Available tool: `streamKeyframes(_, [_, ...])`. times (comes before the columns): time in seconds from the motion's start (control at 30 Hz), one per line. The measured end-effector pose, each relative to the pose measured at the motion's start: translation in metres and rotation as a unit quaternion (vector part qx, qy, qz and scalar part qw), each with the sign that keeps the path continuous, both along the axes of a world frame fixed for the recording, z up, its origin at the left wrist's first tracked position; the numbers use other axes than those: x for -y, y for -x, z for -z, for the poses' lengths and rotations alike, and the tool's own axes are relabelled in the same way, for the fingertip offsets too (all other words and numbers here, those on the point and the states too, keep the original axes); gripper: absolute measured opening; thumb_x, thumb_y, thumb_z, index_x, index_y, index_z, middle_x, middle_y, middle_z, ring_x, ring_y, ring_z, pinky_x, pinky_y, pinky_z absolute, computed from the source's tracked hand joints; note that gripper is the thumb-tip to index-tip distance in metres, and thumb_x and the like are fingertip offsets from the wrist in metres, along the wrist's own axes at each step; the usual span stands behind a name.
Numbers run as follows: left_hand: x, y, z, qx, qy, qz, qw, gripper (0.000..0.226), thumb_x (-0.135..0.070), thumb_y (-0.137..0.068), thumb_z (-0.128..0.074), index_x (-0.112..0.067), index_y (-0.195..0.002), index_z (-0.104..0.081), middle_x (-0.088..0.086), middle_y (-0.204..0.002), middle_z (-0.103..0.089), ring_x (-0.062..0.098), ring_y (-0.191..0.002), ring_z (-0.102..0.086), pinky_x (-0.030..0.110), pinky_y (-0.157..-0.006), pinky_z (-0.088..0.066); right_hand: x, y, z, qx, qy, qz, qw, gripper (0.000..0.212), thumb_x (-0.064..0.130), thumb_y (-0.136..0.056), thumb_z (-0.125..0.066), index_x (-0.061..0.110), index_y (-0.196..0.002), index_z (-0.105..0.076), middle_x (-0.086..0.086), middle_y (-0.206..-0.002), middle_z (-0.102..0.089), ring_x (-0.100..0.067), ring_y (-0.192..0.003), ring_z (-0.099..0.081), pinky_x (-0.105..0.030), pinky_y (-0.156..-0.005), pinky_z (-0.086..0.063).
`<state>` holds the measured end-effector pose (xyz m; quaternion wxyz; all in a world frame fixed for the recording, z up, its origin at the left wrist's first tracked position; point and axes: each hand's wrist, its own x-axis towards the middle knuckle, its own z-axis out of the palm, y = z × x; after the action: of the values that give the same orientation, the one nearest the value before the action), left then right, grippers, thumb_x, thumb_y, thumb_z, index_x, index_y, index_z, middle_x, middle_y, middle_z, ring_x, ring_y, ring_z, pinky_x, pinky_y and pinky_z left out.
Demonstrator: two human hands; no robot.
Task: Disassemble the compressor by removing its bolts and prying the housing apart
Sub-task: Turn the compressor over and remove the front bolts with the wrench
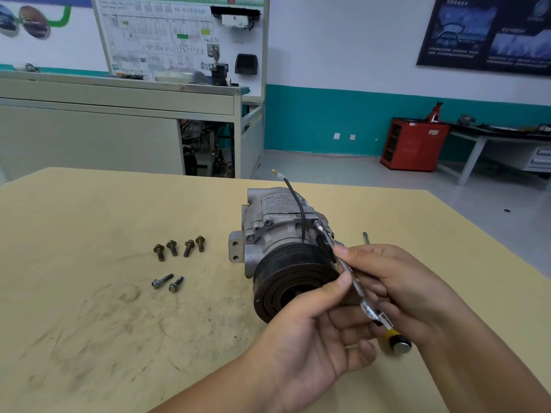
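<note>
Both hands are closed on one flat wrench (367, 308): the left hand (313, 338) pinches its shank between thumb and fingers, and the right hand (411, 281) curls round it from the other side, probably to steady the thin tool and add leverage. Far left on the desk (89, 323), six loose bolts (172, 247) lie grouped, four in a row and two nearer, likely set aside where they cannot roll off. Right of them the compressor (280, 234) lies on its side, black pulley (292, 281) facing the person, so its housing fasteners face upward. The wrench head sits on a fastener high on its right flank. A yellow-handled screwdriver (393, 336) lies under the right hand, presumably ready for prying.
</note>
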<state>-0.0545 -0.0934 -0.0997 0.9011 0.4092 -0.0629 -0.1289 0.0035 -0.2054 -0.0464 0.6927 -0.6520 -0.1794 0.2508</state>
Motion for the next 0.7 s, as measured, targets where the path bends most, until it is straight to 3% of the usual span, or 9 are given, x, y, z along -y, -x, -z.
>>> streamKeyframes(0.2, [0.003,0.002,0.0,-0.001,-0.017,-0.034,0.999,0.029,-0.041,-0.071,-0.074,-0.015,-0.057,-0.069,0.009,-0.066,-0.07,0.012,-0.055,-0.062,0.018,-0.045,-0.045,-0.009,0.006,0.004,0.047,0.041,0.037,0.997,0.052,0.012,-0.086,-0.059,0.017,-0.036,-0.046,-0.002,-0.03,-0.035,-0.008,-0.02,-0.025,-0.011,-0.029,-0.023])
streamKeyframes(0.27, [0.004,0.002,0.002,-0.004,-0.014,-0.035,0.999,0.029,-0.038,-0.074,-0.065,-0.014,-0.057,-0.07,0.01,-0.065,-0.071,0.011,-0.054,-0.063,0.017,-0.047,-0.046,-0.009,0.006,0.003,0.067,0.059,0.048,0.995,0.053,0.01,-0.087,-0.059,0.017,-0.036,-0.047,-0.003,-0.03,-0.035,-0.008,-0.021,-0.025,-0.01,-0.03,-0.022])
streamKeyframes(0.37, [0.006,0.004,0.003,-0.009,0.001,-0.035,0.999,0.03,-0.036,-0.072,-0.058,-0.014,-0.056,-0.07,0.01,-0.062,-0.07,0.011,-0.05,-0.062,0.018,-0.051,-0.047,-0.004,0.004,0.003,0.095,0.095,0.031,0.99,0.05,0.02,-0.087,-0.06,0.015,-0.038,-0.051,-0.003,-0.032,-0.037,-0.008,-0.023,-0.024,-0.01,-0.032,-0.019])
streamKeyframes(0.53, [0.006,0.005,0.003,-0.021,0.005,-0.029,0.999,0.036,-0.039,-0.077,-0.052,-0.016,-0.055,-0.069,0.005,-0.058,-0.068,0.011,-0.05,-0.062,0.019,-0.055,-0.046,0.004,-0.003,0.002,0.081,0.132,-0.035,0.987,0.036,0.032,-0.082,-0.058,0.005,-0.061,-0.07,-0.001,-0.035,-0.041,-0.007,-0.031,-0.028,-0.014,-0.034,-0.02])
streamKeyframes(0.7, [0.006,0.004,0.003,-0.02,-0.012,-0.025,0.999,0.04,-0.042,-0.08,-0.049,-0.017,-0.058,-0.07,0.003,-0.059,-0.067,0.013,-0.055,-0.064,0.022,-0.061,-0.05,0.006,-0.005,0.004,0.041,0.103,-0.058,0.992,0.042,0.037,-0.066,-0.061,-0.005,-0.067,-0.055,0.0,-0.033,-0.033,-0.005,-0.026,-0.029,-0.013,-0.031,-0.022])
